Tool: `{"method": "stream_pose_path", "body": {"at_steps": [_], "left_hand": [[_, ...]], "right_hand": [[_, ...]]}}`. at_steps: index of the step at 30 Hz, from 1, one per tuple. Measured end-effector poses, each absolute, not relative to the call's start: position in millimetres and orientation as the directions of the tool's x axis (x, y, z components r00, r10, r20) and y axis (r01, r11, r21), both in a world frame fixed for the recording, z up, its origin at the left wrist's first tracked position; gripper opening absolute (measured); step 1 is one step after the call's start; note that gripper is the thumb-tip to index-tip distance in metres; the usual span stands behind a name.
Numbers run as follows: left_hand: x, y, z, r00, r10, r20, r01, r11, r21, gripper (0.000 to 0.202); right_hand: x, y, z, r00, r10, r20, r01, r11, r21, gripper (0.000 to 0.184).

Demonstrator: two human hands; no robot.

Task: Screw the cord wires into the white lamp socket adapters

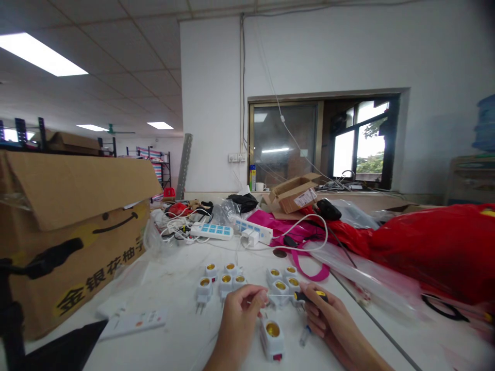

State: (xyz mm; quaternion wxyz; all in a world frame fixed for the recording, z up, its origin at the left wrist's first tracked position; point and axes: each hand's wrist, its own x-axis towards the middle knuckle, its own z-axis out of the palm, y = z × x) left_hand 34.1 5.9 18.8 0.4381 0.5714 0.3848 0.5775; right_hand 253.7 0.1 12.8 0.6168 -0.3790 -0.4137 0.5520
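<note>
My right hand is closed around the black and yellow handle of a screwdriver, whose thin shaft points left. The fingers of my left hand are pinched together at the shaft's tip; anything small between them is hidden. Just below and between the hands is a white plug-in lamp holder with a gold threaded socket and a red switch. Beyond the hands, similar lamp holders form a left group and a right group. Under my right fingers lies a small clear piece, too blurred to name.
A big cardboard box borders the left side, near a white flat box. Power strips and tangled cables lie at the back, with an open carton behind. Red bags and clear plastic sheeting cover the right.
</note>
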Motion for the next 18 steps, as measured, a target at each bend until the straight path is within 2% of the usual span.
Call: {"method": "stream_pose_path", "body": {"at_steps": [18], "left_hand": [[29.8,11.9,9.0,0.054,0.929,0.366,-0.010,-0.366,0.931,0.051]], "right_hand": [[250.3,0.8,10.7,0.101,0.988,0.118,-0.343,0.146,-0.928,0.056]]}}
